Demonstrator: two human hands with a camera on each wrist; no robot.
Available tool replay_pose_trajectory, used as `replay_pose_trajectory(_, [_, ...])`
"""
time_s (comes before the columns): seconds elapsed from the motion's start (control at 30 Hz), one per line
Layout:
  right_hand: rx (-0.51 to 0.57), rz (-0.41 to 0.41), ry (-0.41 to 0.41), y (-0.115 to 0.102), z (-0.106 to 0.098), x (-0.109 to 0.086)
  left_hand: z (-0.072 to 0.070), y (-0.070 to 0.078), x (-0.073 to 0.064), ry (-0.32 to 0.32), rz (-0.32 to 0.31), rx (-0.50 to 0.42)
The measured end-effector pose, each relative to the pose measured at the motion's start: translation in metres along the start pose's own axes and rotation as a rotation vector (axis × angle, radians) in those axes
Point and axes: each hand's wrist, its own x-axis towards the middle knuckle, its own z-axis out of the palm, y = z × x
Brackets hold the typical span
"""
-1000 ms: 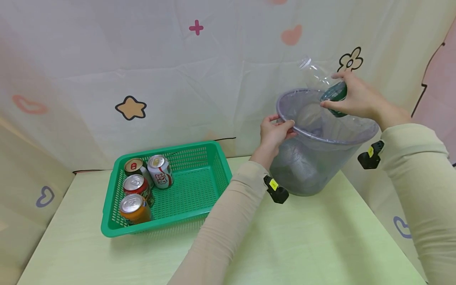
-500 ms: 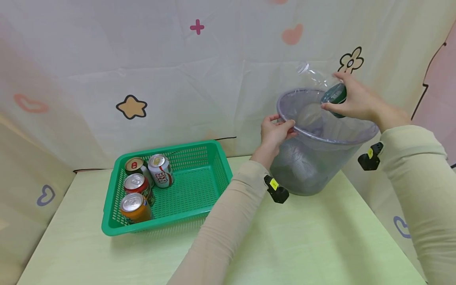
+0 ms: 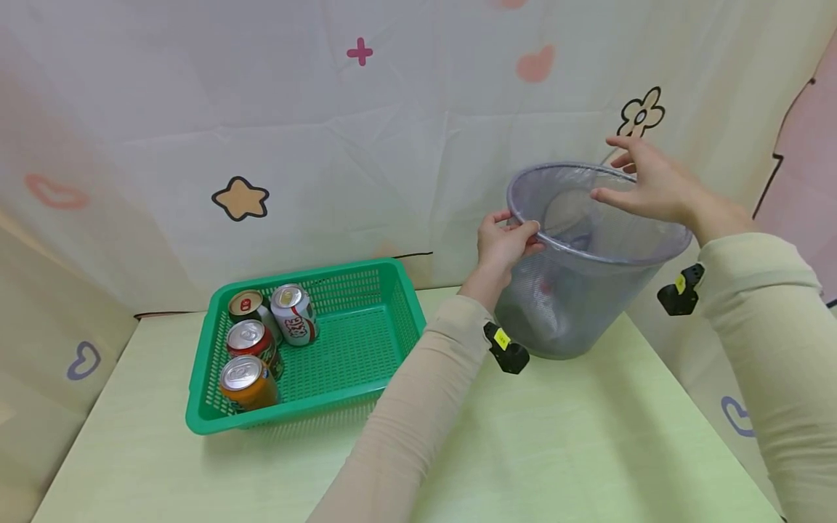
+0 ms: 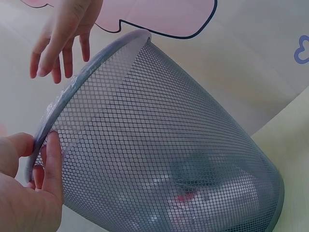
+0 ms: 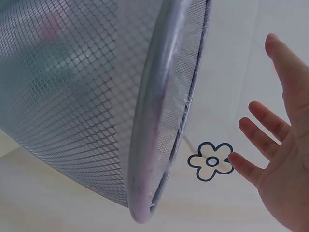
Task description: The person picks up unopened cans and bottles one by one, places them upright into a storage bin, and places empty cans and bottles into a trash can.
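Observation:
A grey mesh wastebasket (image 3: pixel 569 305) with a clear plastic liner stands at the right of the table. My left hand (image 3: pixel 502 243) pinches its near-left rim, thumb on top and fingers outside and below. Over the wastebasket's mouth hovers my right hand (image 3: pixel 654 181), fingers spread and holding nothing; in the right wrist view the hand (image 5: pixel 282 145) is apart from the rim. Through the mesh in the left wrist view, a bottle with a dark green part (image 4: pixel 195 171) shows blurred inside the wastebasket, with a bit of red near it.
A green plastic basket (image 3: pixel 353 396) sits on the left of the table (image 3: pixel 523 443). Several drink cans stand along its left side, among them an orange can (image 3: pixel 251 388) and a white can (image 3: pixel 296 319). A patterned cloth (image 3: pixel 314 167) hangs behind.
The clear bottle with the green part, held in my right hand above the wastebasket, has been let go and dropped inside. My right fingers have spread. My left hand keeps its place on the rim.

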Motion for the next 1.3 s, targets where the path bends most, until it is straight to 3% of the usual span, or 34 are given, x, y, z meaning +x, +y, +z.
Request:
replay_pose_trajectory(0.2, [-0.006,-0.011,0.012,0.003,-0.001,-0.005,0.000,0.000,0.000,-0.005,-0.002,-0.002])
replay_pose_trajectory(0.57, [0.003,0.005,0.113,0.003,-0.019,-0.016,-0.003,0.002,0.002,0.017,0.001,0.020])
replay_pose_trajectory(0.8, [-0.031,0.012,0.153,0.004,-0.016,-0.021,-0.003,0.004,0.002,0.038,0.005,0.064])
replay_pose_trajectory(1.1, [-0.022,-0.004,0.167,0.007,-0.013,-0.024,-0.003,0.004,0.001,0.065,0.043,0.157])
replay_pose_trajectory(1.3, [-0.006,-0.012,0.168,0.009,-0.013,-0.027,-0.005,0.003,0.000,0.065,0.100,0.250])
